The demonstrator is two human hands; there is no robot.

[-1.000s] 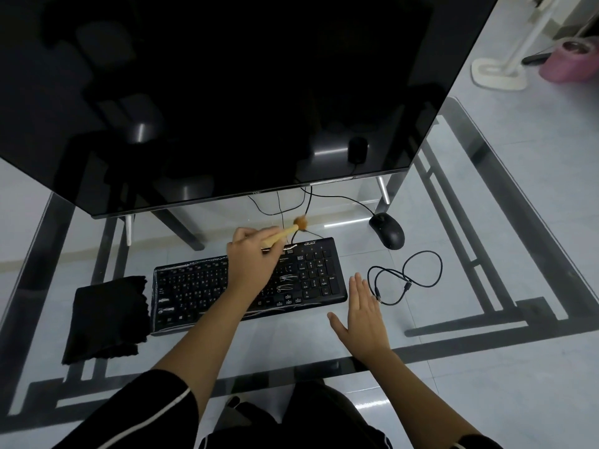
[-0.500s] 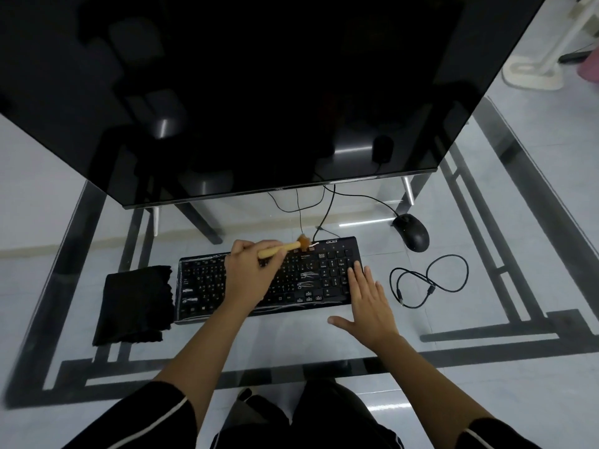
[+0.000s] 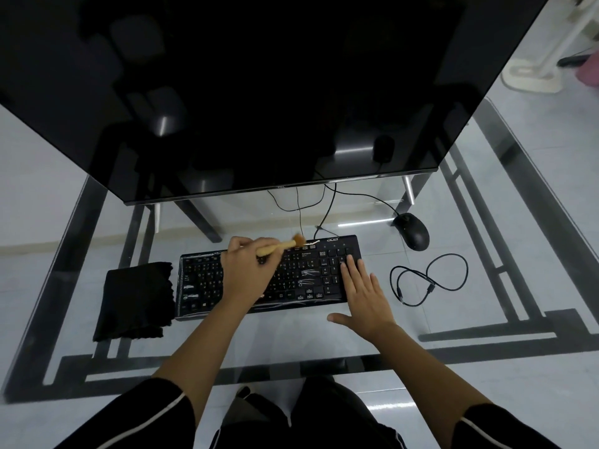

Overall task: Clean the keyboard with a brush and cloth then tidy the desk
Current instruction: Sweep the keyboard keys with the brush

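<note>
A black keyboard (image 3: 304,273) lies on the glass desk (image 3: 324,338) below the monitor. My left hand (image 3: 246,270) is over its middle, closed around a small wooden brush (image 3: 282,245) whose brown bristles touch the keyboard's top edge. My right hand (image 3: 363,293) rests flat with fingers spread on the keyboard's right end, over the number pad. A folded black cloth (image 3: 134,299) sits just left of the keyboard, untouched.
A large dark monitor (image 3: 259,92) overhangs the back of the desk. A black mouse (image 3: 413,234) lies at the right rear of the keyboard. A loose coiled black cable (image 3: 428,280) lies to the right. Thin cables run behind the keyboard.
My right hand moved forward from the desk in front of the keyboard onto its right end. The brush dropped from above the desk behind the keyboard to its top edge.
</note>
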